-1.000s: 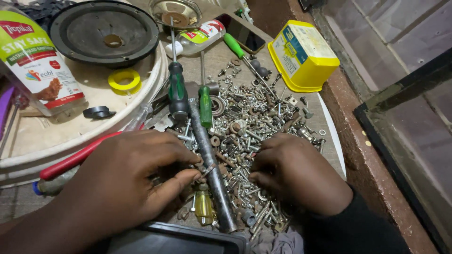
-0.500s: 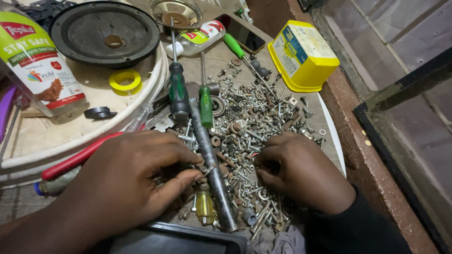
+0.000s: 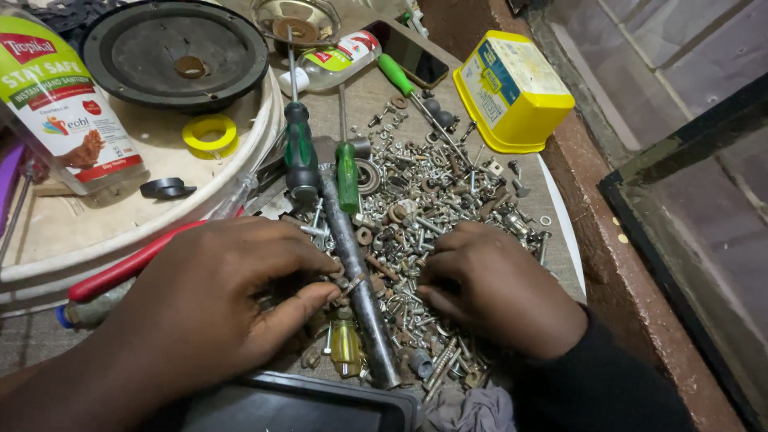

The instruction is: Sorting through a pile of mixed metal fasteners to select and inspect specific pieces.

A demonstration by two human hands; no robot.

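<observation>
A pile of several loose screws, nuts and washers (image 3: 436,204) is spread over the work surface. My left hand (image 3: 216,308) lies palm down on its left side, with thumb and fingertips pinching at small parts beside a long grey metal rod (image 3: 360,280). My right hand (image 3: 500,288) rests on the pile's right side, fingers curled into the screws. What each hand holds between its fingers is hidden. Two green-handled screwdrivers (image 3: 302,152) (image 3: 347,172) lie just beyond the hands, and a small amber-handled tool (image 3: 346,348) lies near my left thumb.
A white round tray (image 3: 120,232) at left carries a black speaker cone (image 3: 176,52), a yellow tape ring (image 3: 208,132) and a sanitizer bottle (image 3: 60,100). A yellow tub (image 3: 512,92) sits far right, red-handled pliers (image 3: 120,272) at left, a dark tray (image 3: 296,408) near me.
Both hands stay on the pile; only the fingers shift slightly among the screws.
</observation>
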